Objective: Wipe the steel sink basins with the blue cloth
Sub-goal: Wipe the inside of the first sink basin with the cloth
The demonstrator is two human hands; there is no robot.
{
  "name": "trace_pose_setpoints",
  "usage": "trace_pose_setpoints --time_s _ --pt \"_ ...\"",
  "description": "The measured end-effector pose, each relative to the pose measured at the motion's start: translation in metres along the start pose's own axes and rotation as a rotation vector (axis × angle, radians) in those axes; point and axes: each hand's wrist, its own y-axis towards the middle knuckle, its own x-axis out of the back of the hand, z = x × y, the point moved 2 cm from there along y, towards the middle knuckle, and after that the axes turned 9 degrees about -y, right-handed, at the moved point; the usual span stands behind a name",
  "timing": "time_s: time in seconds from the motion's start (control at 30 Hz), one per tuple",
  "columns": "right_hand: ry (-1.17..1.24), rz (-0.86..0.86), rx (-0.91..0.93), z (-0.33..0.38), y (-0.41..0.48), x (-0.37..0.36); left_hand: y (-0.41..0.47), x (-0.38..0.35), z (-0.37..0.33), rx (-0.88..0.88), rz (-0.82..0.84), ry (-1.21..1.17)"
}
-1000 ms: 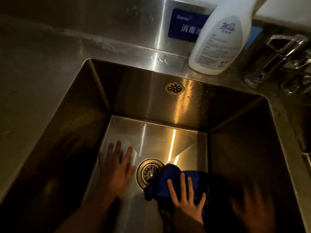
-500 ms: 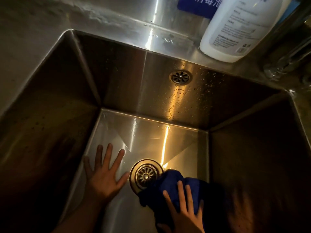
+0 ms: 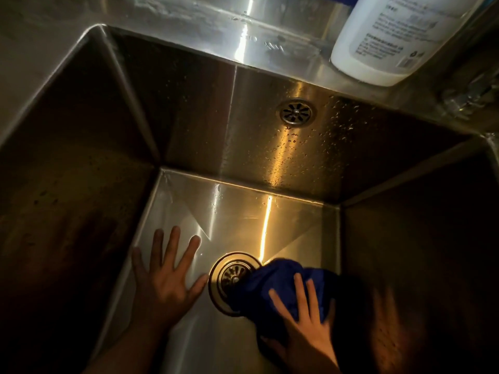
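The steel counter [image 3: 40, 28] runs along 10 o'clock, its rim bending down into the sink basin [image 3: 189, 117], whose left wall is dark and mottled. On the back wall, towards 12 o'clock, sits a round overflow grille [image 3: 296, 112] with water droplets [image 3: 337, 125] scattered to its right. At 1 o'clock a white bottle [image 3: 399, 41] stands on the ledge behind the basin; its top is cut off by the frame and its label print is too small to read. A metal fitting [image 3: 469, 95] at 2 o'clock is blurred and cannot be made out. The right wall is almost black, with only a smeared reflection low at 4 o'clock. On the basin floor, the left hand [image 3: 164, 287] at 7 o'clock lies flat with fingers spread wide, holding nothing, thumb tip just beside the drain strainer [image 3: 232, 276]. The blue cloth [image 3: 272, 282] lies bunched on the floor at 5 o'clock, overlapping the strainer's right edge and hiding part of it. The right hand [image 3: 307, 327] presses down on the cloth with straight, parted fingers; its thumb is hard to see.
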Motion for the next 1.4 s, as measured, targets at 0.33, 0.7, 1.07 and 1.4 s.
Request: trace_pose_setpoints --time_s 0.33,0.7,1.07,1.4 --pt "-0.015 -0.065 -0.149 -0.047 0.097 0.031 0.002 0.008 -0.002 0.016 0.039 -0.047" --pt "0.082 -0.159 -0.145 -0.070 0.141 0.043 0.001 0.009 -0.005 0.015 -0.002 -0.041" --pt "-0.047 -0.104 -0.289 -0.050 0.144 0.035 0.000 -0.002 0.002 0.010 -0.046 -0.033" --pt "-0.009 -0.131 -0.325 -0.014 0.158 0.032 0.001 -0.008 0.005 0.001 -0.085 -0.014"
